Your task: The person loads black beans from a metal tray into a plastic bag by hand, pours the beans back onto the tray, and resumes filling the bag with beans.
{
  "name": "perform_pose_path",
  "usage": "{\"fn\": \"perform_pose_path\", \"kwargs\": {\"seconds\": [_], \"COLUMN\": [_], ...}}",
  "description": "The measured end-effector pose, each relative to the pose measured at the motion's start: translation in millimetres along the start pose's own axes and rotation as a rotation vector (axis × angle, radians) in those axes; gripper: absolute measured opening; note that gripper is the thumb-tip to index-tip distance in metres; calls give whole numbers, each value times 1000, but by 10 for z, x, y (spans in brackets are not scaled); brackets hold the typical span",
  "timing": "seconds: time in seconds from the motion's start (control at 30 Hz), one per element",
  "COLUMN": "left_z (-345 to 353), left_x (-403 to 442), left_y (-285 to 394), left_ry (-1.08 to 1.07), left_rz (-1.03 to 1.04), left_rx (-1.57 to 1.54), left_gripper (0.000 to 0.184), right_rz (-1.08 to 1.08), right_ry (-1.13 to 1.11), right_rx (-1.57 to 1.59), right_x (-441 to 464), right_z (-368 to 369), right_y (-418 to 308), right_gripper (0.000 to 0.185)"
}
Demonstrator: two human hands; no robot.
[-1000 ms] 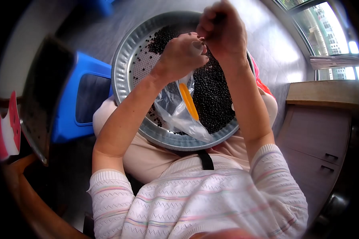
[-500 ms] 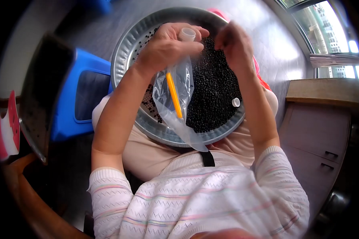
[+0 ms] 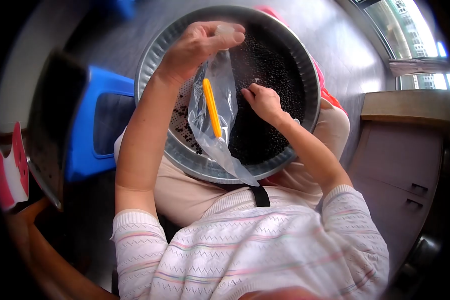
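A wide round metal pan (image 3: 144, 75) rests on the lap, spread with many small black beads (image 3: 257, 140). Over its far left part, my left hand (image 3: 205, 42) is closed around a small translucent plastic bottle (image 3: 224, 31). My right hand (image 3: 265, 102) is low over the beads, its fingers curled together; whether beads are between the fingertips is hidden. Below my left hand a clear plastic bag (image 3: 225, 105) stretches across the pan and over the near rim. A slim yellow-orange tool (image 3: 211, 107) lies along the bag. A white cap (image 3: 296, 121) barely shows behind my right wrist.
A blue plastic stool (image 3: 77, 130) stands close to the pan's left side. Wooden furniture (image 3: 40, 245) is at lower left. To the right are a cabinet (image 3: 395, 165) and a window (image 3: 410, 30). Something pink and red (image 3: 330, 97) shows beside the pan's right rim.
My right hand has come down from above the pan's far right to the beads in the middle. My left hand has shifted slightly up and left, and the bottle's mouth has tipped out of sight.
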State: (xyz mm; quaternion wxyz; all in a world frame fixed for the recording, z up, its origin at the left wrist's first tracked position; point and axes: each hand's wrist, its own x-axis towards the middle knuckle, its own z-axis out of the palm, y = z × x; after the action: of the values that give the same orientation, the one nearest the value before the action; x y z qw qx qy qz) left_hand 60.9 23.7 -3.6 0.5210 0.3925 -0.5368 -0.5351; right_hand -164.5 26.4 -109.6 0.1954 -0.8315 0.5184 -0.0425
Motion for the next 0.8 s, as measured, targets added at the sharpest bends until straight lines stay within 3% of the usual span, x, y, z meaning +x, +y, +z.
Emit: {"fn": "perform_pose_path", "kwargs": {"seconds": [0.07,0.23,0.33,0.47,0.57,0.7,0.77,0.8], "left_z": [-91,-211,-182,-108,-57,-206,-236,-215], "left_x": [-10,-99,-122,-123,-123,-155,-184,-190], "left_y": [43,142,156,82,-43,-67,-105,-165], "left_ry": [25,41,12,-100,-103,-52,-107,-116], "left_rz": [2,-70,-123,-198,-89,-26,-125,-162], "left_rx": [65,342,151,-270,-169,271,331,342], "left_gripper": [37,42,42,41,39,49,54,53], "right_rz": [105,-129,-300,-100,-221,-276,-190,-229], "right_ry": [-26,-74,-51,-97,-13,1,-9,79], "right_rx": [131,17,-32,536,646,616,631,613], "right_x": [5,0,32,77,159,323,329,333], "right_z": [-84,-238,-402,-695,-706,-518,-507,-512], "right_y": [-3,34,-18,-227,-365,-383,-447,-484], "right_gripper": [30,23,23,34,43,47,47,37]}}
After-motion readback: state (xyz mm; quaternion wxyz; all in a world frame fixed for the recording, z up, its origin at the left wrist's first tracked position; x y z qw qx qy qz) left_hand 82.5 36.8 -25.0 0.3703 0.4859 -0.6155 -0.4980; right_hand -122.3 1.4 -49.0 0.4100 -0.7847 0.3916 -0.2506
